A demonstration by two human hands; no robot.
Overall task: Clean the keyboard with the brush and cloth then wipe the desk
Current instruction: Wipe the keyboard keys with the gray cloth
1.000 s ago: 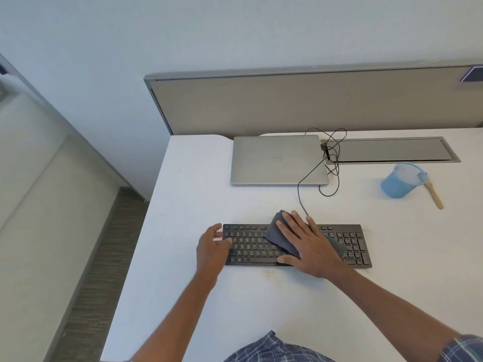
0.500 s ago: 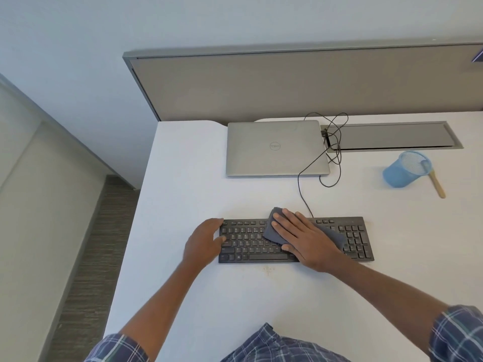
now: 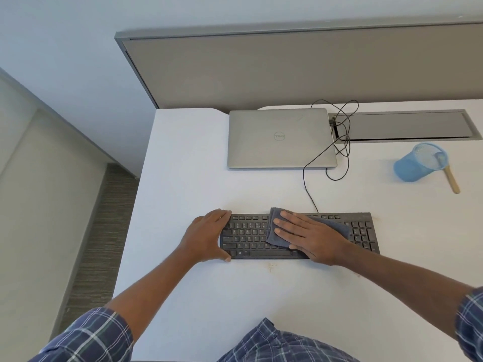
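A black keyboard (image 3: 251, 237) lies across the white desk (image 3: 183, 158) in front of me. A dark grey cloth (image 3: 274, 235) is spread over its middle keys. My right hand (image 3: 311, 236) lies flat on the cloth with straight fingers and presses it onto the keys. My left hand (image 3: 206, 236) holds the keyboard's left end, fingers over the far edge and thumb along the near edge. The brush (image 3: 452, 181), with a wooden handle, lies at the far right; its head sits inside a blue mesh cup (image 3: 415, 168) tipped on its side.
A closed silver laptop (image 3: 279, 138) sits behind the keyboard. The keyboard's black cable (image 3: 309, 194) runs back in loops to a grey cable hatch (image 3: 407, 125). A grey partition stands along the desk's far edge. The desk's left edge drops to the floor.
My left hand has gone from resting on the left keys to clasping the keyboard's left end. My right hand and the cloth have stayed over the middle keys, fingers now flatter.
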